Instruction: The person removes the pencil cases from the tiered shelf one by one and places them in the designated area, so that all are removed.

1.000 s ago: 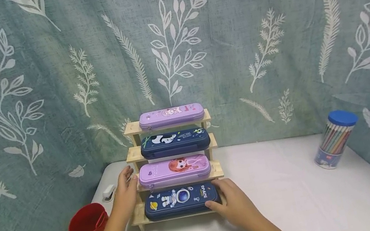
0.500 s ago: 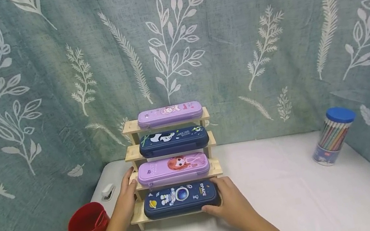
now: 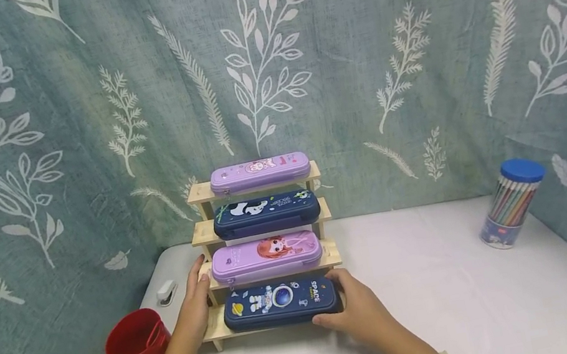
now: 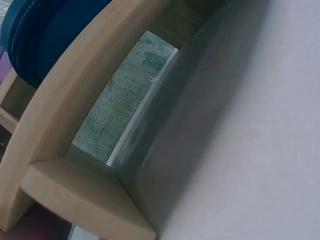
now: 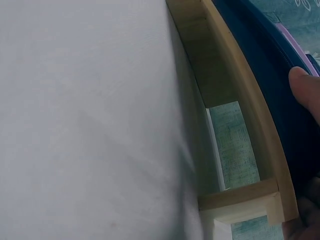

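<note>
my right hand has thumb and fingers curled round the right end of the navy space pencil case, which sits on the bottom step of the wooden tiered rack. my left hand rests with fingers straight and relaxed against the rack's left side, gripping nothing. to do this well i'd keep the left hand bracing the frame and keep the case level, so it doesn't bump the purple girl pencil case one step above. in the right wrist view my fingertip presses the navy case's edge just above the rack rail. containers: red cup at my left, inside hidden; clear pencil tub with blue lid far right, packed with coloured pencils. all four cases zipped shut, contents unseen.
</note>
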`<state>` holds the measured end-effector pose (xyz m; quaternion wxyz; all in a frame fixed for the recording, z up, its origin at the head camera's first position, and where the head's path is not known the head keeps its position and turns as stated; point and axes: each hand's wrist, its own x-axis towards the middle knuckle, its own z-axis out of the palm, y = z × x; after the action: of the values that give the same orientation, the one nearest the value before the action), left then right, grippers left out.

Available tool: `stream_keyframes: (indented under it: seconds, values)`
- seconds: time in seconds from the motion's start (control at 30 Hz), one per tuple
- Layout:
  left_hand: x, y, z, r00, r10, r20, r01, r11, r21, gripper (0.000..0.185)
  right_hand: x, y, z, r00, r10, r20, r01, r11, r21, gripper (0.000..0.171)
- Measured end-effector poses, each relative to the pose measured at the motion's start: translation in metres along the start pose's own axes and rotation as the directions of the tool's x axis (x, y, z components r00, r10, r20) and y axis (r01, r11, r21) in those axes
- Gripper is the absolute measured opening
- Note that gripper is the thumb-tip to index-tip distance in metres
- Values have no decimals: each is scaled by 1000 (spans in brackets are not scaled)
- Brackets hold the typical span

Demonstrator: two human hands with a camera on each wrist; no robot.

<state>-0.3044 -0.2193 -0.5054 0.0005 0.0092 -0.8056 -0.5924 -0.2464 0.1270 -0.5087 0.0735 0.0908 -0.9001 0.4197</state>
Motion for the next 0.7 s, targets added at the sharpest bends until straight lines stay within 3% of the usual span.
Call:
stream_keyframes:
  seconds: [0.47, 0.7]
  values:
    - [-1, 4, -2, 1000, 2, 7, -2, 1000, -18, 58, 2, 3, -6, 999, -13, 41, 10, 997, 71, 88]
    - [1, -1, 0, 1000, 10, 2, -10, 1000, -20, 59, 0, 13, -12, 996, -7, 89, -13, 974, 227, 87]
